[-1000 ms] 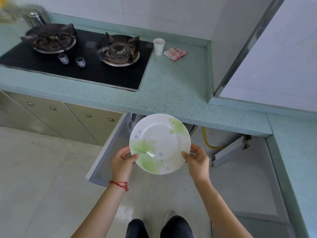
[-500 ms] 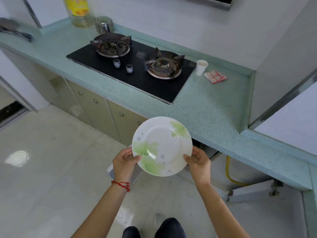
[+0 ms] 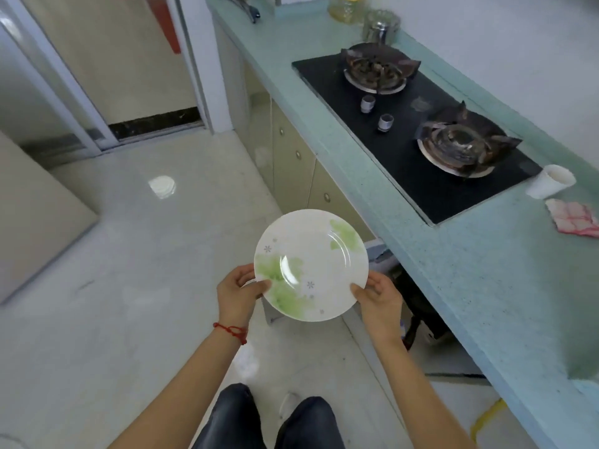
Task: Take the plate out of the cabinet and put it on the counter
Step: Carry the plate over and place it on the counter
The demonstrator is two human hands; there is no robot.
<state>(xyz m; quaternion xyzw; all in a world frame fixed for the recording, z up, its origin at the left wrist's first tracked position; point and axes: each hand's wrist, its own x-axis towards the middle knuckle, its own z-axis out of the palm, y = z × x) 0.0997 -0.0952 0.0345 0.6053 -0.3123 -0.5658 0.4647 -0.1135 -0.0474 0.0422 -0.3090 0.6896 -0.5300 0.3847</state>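
A white plate (image 3: 311, 264) with green leaf prints and small flowers is held level in the air, over the floor just left of the counter's front edge. My left hand (image 3: 238, 293) grips its left rim and my right hand (image 3: 379, 301) grips its right rim. The teal speckled counter (image 3: 479, 273) runs along the right side. Below it, the open cabinet (image 3: 418, 306) shows as a dark gap behind my right hand.
A black two-burner gas hob (image 3: 418, 124) is set in the counter. A white cup (image 3: 549, 181) and a pink checked cloth (image 3: 575, 217) lie beyond it. Closed beige cabinet doors (image 3: 291, 163) sit under the hob. Jars (image 3: 377, 25) stand at the far end. Shiny tiled floor (image 3: 129, 254) spreads left.
The view has swung left, so the counter and hob now run along the right. Both hands keep the same grip on the plate, which now hangs over the floor.
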